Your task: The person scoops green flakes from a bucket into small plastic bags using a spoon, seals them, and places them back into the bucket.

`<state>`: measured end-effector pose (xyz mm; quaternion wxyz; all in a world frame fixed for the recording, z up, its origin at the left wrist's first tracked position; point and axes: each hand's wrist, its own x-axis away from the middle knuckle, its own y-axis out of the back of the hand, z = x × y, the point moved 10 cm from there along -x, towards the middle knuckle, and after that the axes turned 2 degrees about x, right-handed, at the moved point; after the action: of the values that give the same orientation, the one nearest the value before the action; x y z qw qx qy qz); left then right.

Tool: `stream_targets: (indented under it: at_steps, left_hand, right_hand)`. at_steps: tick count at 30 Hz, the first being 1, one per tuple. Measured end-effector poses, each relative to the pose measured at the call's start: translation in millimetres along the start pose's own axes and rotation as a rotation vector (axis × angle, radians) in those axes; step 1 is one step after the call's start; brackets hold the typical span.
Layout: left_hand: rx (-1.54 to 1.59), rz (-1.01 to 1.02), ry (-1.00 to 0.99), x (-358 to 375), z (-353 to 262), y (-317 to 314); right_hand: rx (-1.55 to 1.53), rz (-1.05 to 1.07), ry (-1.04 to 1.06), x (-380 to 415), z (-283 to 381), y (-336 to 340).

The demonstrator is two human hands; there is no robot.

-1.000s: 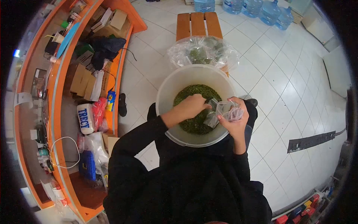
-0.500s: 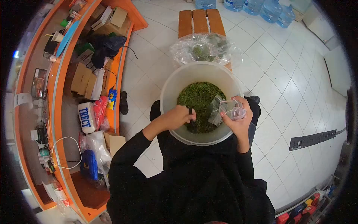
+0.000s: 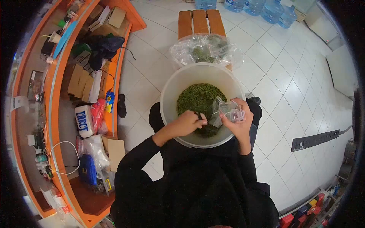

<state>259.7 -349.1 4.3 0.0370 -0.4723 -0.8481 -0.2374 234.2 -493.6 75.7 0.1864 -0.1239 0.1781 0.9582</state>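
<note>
Between my knees stands a wide, whitish plastic bucket (image 3: 173, 81), its bottom covered with chopped green dried herb (image 3: 197, 95). My left hand (image 3: 186, 123) is closed round the black handle of a tool (image 3: 199, 115), low inside the bucket over the herb; the tool's working end is hidden. At the bucket's right side, my right hand (image 3: 241, 121) grips a clear plastic bag (image 3: 217, 114), which hangs over the herb. Part of the bag is bunched up whitish between the thumb and fingers. How much the bag contains cannot be made out.
Behind the bucket, a heap of clear plastic bags (image 3: 182, 49), some with green herb, lies on a slatted wooden bench (image 3: 200, 22). An orange shelf unit (image 3: 57, 98) with boxes and packets runs along the left. Large water bottles (image 3: 272, 11) stand at the back.
My left hand has moved right with the black-handled tool, closer to the bag. My right hand keeps its hold on the bag. The whole view has shifted slightly.
</note>
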Motion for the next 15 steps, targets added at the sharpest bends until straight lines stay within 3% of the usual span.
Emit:
stream_targets:
  at_steps: [5, 15]
  left_hand:
    - [0.378, -0.189, 0.144, 28, 12, 43]
    - [0.495, -0.315, 0.151, 59, 16, 64]
  right_hand:
    - [-0.003, 0.007, 0.026, -1, 6, -1]
    - [0.017, -0.002, 0.032, 0, 6, -2]
